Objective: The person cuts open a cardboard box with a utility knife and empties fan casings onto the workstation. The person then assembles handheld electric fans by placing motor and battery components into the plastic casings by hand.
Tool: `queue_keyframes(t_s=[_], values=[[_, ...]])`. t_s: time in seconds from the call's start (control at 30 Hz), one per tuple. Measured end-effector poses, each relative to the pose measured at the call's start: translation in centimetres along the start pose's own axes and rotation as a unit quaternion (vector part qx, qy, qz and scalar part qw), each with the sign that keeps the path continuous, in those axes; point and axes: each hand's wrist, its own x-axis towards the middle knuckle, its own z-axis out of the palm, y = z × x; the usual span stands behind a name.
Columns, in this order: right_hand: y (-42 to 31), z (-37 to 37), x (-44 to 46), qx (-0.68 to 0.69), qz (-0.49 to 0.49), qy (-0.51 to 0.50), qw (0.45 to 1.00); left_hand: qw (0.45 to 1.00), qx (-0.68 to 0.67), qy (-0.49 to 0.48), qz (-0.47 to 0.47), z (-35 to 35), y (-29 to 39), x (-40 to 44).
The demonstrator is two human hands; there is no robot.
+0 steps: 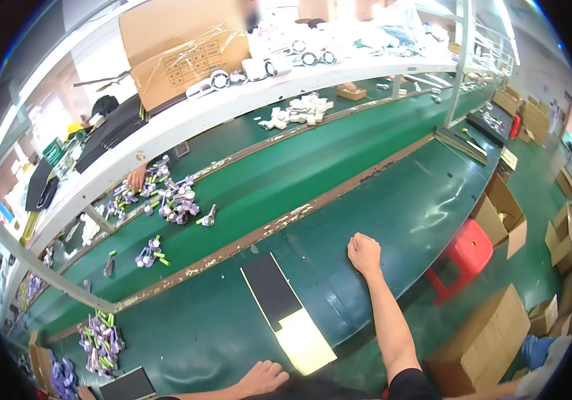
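I judge the flat, matt-black rectangular panel with a thin pale border [272, 290] to be light, fairly stiff and not fragile, its dull face giving moderate grip. The plain, pale-yellow rectangular sheet [304, 343] at its near end I rate lighter, more flexible and liable to crease. Best hold, in my assessment: the panel by its two long sides, the sheet flat at its near corners. The panel lies aslant on the glossy dark-green work surface [199, 327], one end close to the far edge; the sheet reaches the near edge. Both look flat, with no tear noted; I cannot tell whether they are joined. My right hand [364, 253] is closed in a fist over the surface, to the right of the panel and apart from it; its inside is hidden. My left hand [262, 378] is by the near edge, just left of the sheet, fingers bent; I cannot tell how tightly, and no grasped item shows.
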Motion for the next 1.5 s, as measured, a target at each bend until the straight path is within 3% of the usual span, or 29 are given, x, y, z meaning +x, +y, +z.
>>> queue_keyframes(t_s=[0.17, 0.27, 0.3, 0.43, 0.57, 0.73, 0.83, 0.93, 1.07, 1.13, 1.2, 1.27, 1.33, 1.4, 1.5], values=[[0.3, 0.0, -0.1, -0.002, 0.011, 0.024, 1.0, 1.0, -0.01, 0.022, 0.002, -1.6, 0.4, 0.6], [0.3, -0.8, -0.1, 0.095, 0.117, 0.039, 0.988, 0.982, -0.145, -0.113, -0.045, 2.2, 0.0, -1.2], [-0.2, -1.4, -0.7, 0.118, 0.112, 0.048, 0.985, 0.987, -0.135, -0.084, -0.032, 3.2, -0.1, -1.8], [-1.9, -3.8, -4.0, 0.203, 0.12, 0.076, 0.969, 0.984, -0.086, -0.147, -0.046, 1.7, -0.1, -0.8], [-2.8, -6.8, -9.2, 0.201, 0.196, 0.093, 0.955, 0.992, -0.063, -0.086, -0.06, 1.1, 0.5, -0.7], [-3.1, -7.4, -10.5, 0.191, 0.175, 0.127, 0.957, 0.996, -0.054, -0.041, -0.052, 0.4, 0.6, -0.7], [-3.2, -7.4, -10.3, 0.207, 0.189, 0.137, 0.95, 0.987, -0.05, -0.13, -0.075, -1.0, 0.6, 0.0], [-3.4, -8.0, -11.6, 0.252, 0.235, 0.193, 0.919, 0.998, -0.028, 0.048, 0.004, -1.8, 0.8, 0.9], [-3.7, -9.4, -16.3, 0.16, 0.212, 0.318, 0.91, 0.998, -0.035, 0.043, -0.007, -1.3, 0.9, 0.7], [-2.7, -9.6, -20.0, 0.174, 0.271, 0.344, 0.882, 0.998, -0.034, 0.045, -0.013, -1.5, 1.1, 0.8], [1.3, -7.7, -26.1, 0.147, 0.343, 0.314, 0.873, 0.998, -0.029, 0.047, -0.014, -1.6, 1.1, 0.8], [3.8, -6.1, -32.6, 0.046, 0.419, 0.239, 0.875, 0.997, -0.037, 0.064, -0.009, -1.4, 1.1, 1.0], [2.8, -7.1, -37.5, 0.064, 0.499, 0.123, 0.855, 0.995, -0.057, 0.076, 0.014, -1.3, 0.7, 1.0], [2.3, -6.8, -42.1, 0.031, 0.501, 0.057, 0.863, 0.995, -0.035, 0.081, 0.034, -1.5, 0.4, 1.1], [1.5, -5.7, -48.2, 0.041, 0.6, -0.054, 0.797, 0.993, -0.048, 0.082, 0.067, -2.0, 0.8, 1.4]])
